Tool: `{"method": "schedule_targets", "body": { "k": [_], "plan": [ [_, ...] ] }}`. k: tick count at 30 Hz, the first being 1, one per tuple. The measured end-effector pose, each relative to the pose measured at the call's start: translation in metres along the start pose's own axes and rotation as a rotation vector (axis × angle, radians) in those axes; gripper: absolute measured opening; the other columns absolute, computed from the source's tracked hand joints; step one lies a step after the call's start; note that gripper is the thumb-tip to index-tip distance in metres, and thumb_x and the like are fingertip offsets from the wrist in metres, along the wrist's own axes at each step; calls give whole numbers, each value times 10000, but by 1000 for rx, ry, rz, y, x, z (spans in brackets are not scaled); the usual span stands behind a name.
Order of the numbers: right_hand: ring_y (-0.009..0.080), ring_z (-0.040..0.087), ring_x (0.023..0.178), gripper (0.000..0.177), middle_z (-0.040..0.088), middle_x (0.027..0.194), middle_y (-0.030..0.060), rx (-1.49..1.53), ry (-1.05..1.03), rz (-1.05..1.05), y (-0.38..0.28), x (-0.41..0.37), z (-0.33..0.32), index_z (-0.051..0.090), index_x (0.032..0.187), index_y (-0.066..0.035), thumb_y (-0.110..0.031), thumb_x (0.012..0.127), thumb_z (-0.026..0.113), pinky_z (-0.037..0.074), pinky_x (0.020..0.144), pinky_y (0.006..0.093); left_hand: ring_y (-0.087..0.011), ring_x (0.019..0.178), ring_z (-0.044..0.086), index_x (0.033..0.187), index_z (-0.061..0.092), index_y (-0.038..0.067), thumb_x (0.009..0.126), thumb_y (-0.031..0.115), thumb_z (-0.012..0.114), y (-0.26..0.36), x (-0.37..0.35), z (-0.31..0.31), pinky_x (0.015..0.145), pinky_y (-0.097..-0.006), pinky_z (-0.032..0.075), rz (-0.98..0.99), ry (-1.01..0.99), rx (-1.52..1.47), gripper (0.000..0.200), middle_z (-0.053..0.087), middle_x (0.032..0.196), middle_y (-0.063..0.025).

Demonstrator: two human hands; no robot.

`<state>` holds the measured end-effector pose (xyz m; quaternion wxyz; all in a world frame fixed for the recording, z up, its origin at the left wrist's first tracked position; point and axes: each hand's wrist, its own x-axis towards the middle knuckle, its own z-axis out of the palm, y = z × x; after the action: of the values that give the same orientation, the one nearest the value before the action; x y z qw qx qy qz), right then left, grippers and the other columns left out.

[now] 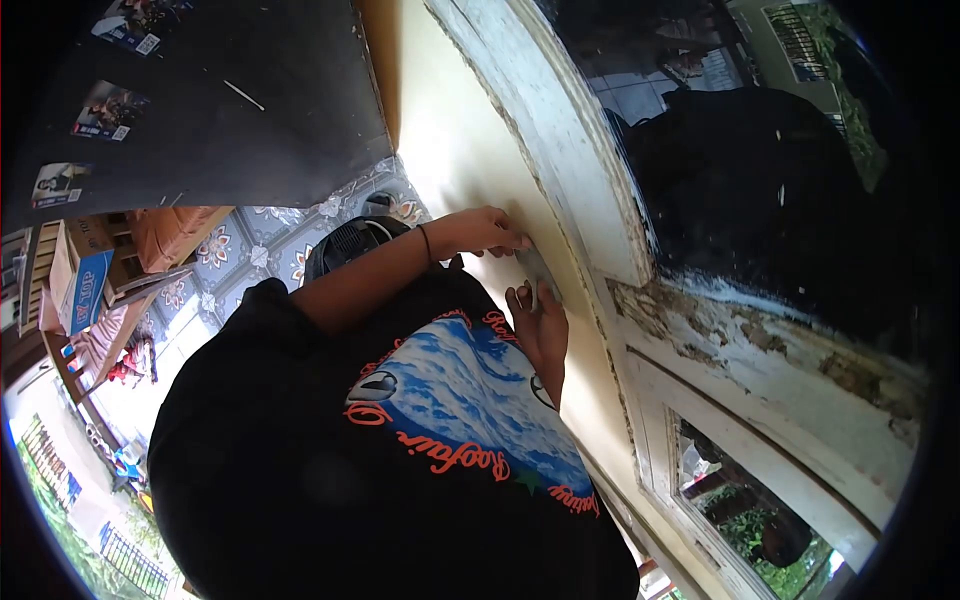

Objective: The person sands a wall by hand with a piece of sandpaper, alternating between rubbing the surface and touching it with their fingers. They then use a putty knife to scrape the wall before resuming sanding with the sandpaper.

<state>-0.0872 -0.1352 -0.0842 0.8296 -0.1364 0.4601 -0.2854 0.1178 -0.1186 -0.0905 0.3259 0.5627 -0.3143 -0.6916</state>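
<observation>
My left hand [485,233], with a dark band at the wrist, reaches across to the cream wall [440,130]. Its fingers pinch together at the upper end of a thin grey piece [537,268], whose exact kind I cannot make out. Lower down, my right hand [541,326] is curled palm up around the other end of that piece, close to the wall. The black shirt [300,450] with a blue-and-white print fills the foreground and hides most of my right forearm.
Right of the wall runs a white frame [560,110] with peeling paint around dark reflecting glass [740,190]. A black board [250,60] bearing several stickers stands upper left. Cardboard boxes [85,280] sit on a wooden rack by the patterned tile floor [240,250]. A black rounded object [345,240] lies behind my left forearm.
</observation>
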Motion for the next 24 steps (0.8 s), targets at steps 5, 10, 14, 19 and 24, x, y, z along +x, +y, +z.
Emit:
{"method": "schedule_targets", "body": {
  "k": [5, 10, 14, 19, 24],
  "plan": [
    [177, 468, 788, 228, 517, 921, 67, -16, -21, 28, 6, 24, 39, 481, 1075, -43, -93, 859, 533, 416, 829, 387, -168, 874, 576, 1001, 571, -36, 813, 393, 598, -5, 5, -21, 727, -276, 453, 9, -82, -99, 469, 603, 896, -93],
    [164, 473, 771, 199, 516, 930, 57, -42, -136, 12, 3, 34, 29, 490, 1060, -54, -83, 866, 522, 426, 816, 370, -141, 784, 582, 970, 596, -24, 830, 384, 585, -7, 15, -9, 706, -258, 456, 94, 23, -211, 432, 615, 889, -84],
    [167, 460, 771, 203, 513, 939, 67, 1, -160, -24, 13, 46, 58, 482, 1063, -44, -78, 866, 519, 425, 804, 368, -134, 790, 596, 940, 644, 61, 850, 337, 552, -10, 22, -35, 717, -279, 426, 92, 76, -279, 305, 637, 869, -32],
    [172, 464, 778, 227, 512, 939, 71, 56, -60, -43, 11, 22, 74, 464, 1083, -33, -78, 866, 516, 422, 801, 375, -116, 803, 566, 983, 616, 19, 835, 369, 580, 13, 3, -44, 709, -239, 452, 124, -60, -244, 382, 621, 891, -54],
    [182, 481, 808, 265, 514, 980, 86, -110, -62, -197, 10, 15, 60, 448, 1111, -35, -97, 865, 524, 419, 803, 387, -122, 821, 557, 1069, 594, 25, 790, 369, 630, 9, 11, -28, 690, -246, 457, 142, -100, -109, 444, 621, 927, -55]
  ]
}}
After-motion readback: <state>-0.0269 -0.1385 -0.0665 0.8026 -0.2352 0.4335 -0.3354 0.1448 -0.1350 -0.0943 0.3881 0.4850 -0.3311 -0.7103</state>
